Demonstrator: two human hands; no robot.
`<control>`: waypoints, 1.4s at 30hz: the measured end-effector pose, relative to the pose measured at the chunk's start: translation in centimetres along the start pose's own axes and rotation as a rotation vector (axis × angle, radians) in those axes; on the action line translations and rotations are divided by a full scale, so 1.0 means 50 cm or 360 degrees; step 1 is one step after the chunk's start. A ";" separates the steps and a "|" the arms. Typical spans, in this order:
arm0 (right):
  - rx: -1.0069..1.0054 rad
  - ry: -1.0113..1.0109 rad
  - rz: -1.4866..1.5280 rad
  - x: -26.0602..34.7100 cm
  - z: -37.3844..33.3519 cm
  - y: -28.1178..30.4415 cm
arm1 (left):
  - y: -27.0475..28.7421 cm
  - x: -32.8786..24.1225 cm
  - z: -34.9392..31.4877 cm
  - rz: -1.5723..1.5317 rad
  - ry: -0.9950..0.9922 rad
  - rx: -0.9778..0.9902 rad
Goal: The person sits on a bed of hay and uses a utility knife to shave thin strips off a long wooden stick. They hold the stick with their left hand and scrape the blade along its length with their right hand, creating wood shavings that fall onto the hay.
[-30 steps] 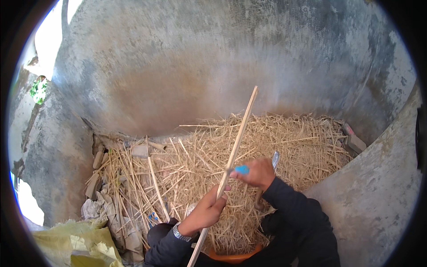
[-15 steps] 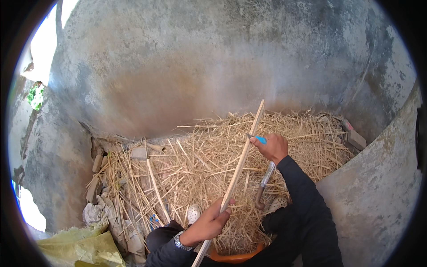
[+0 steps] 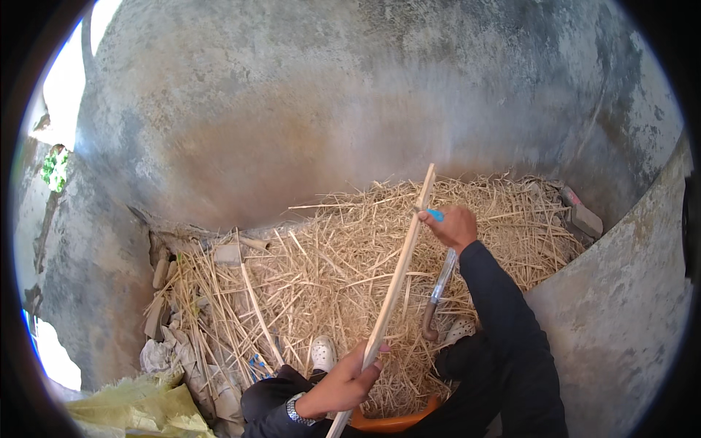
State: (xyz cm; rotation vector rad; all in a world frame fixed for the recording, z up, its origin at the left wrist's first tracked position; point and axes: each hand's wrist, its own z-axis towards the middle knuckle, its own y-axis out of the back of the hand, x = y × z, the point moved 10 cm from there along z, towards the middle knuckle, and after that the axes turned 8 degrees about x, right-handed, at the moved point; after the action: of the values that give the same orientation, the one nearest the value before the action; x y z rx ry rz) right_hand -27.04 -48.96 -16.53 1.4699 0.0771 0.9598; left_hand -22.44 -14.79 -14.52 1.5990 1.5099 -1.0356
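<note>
My left hand (image 3: pixel 342 383) is closed round a long, pale split-bamboo strip (image 3: pixel 398 274), gripping its lower part. The strip slants up and away to the right, its far end near the foot of the wall. My right hand (image 3: pixel 451 226) is closed on a small blue-handled knife (image 3: pixel 436 214). The knife's short dark tip meets the strip near its far end; most of the handle is hidden in my fingers. Below my right forearm, a curved brown-handled tool (image 3: pixel 429 321) with a silvery shaft lies on the shavings.
Bamboo shavings (image 3: pixel 504 219) cover the floor, with long thin strips (image 3: pixel 252 296) at the left. Grey walls (image 3: pixel 350 95) enclose the space. A brick (image 3: pixel 586 219) sits at the right, a yellowish sack (image 3: pixel 139 409) lower left, and an orange seat edge (image 3: pixel 398 422) below me.
My right hand and the knife have moved a little up the strip, toward its far end. The left hand keeps its hold, and the view has shifted slightly.
</note>
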 end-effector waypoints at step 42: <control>0.0172 0.0399 0.0204 0.271 -0.135 0.028 | 0.076 -0.016 0.023 -0.0439 -0.0045 -0.0184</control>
State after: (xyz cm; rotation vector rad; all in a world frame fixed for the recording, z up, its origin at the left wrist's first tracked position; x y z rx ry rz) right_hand -22.96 -36.03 -9.71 1.4596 0.2223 1.2583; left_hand -18.76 -16.49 -14.44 1.3168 1.7724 -1.0917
